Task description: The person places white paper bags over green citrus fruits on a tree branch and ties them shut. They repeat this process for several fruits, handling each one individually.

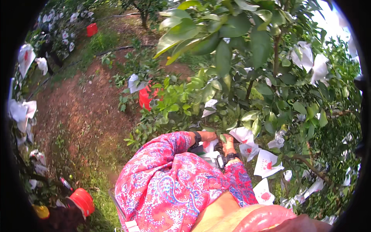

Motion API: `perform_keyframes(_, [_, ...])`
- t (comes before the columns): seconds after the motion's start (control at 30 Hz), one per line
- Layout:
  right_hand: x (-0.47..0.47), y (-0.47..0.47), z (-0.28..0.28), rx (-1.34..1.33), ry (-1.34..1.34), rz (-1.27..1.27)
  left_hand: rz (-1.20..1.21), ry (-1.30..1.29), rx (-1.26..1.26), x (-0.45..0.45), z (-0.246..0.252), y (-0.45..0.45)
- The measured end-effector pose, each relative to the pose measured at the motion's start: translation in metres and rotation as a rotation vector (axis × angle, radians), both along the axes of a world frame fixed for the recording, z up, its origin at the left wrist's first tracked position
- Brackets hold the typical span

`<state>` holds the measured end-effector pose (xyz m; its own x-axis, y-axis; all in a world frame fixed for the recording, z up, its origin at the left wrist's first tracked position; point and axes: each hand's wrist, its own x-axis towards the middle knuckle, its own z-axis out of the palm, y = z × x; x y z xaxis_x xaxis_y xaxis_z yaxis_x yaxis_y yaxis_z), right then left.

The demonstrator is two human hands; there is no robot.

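Note:
Both hands are close together low in a leafy fruit tree, with sleeves in pink and blue paisley cloth and a dark band at each wrist. My left hand (pixel 209 135) reaches in from the left, above a white paper bag (pixel 211 145) with a red print; leaves hide its fingertips. Just right of it, my right hand (pixel 228 144) is raised among the leaves, beside a white bag (pixel 242 134). What either hand holds cannot be made out. Below the hands lies a grey and white object (pixel 213 158), partly covered by the sleeves. More printed bags (pixel 268 163) hang to the right.
Large leaves (pixel 203 34) overhang the upper middle. Branches (pixel 311 168) with white bags spread at the right. Red buckets stand behind the foliage (pixel 145 97), at the lower left (pixel 82 201) and far off (pixel 92 29). Bare soil (pixel 84 104) and grass lie left; bagged trees line the left edge.

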<state>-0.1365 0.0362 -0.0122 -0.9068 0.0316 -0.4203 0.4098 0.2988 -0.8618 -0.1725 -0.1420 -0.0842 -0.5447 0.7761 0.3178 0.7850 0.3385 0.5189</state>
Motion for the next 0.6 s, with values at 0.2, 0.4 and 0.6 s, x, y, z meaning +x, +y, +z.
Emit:
perform_keyframes(0.2, [-0.002, -0.002, 0.009, 0.146, 0.083, -0.013, 0.166, 0.307, -0.291, 0.008, 0.063, -0.001])
perform_keyframes(0.4, [-0.028, 0.018, -0.016, 0.5, 0.535, 0.331, 0.385, 0.085, -0.401, 0.017, 0.093, 0.004])
perform_keyframes(0.6, [-0.021, 0.001, 0.005, 0.555, 0.518, 0.429, 0.48, 0.028, -0.356, 0.011, 0.093, -0.001])
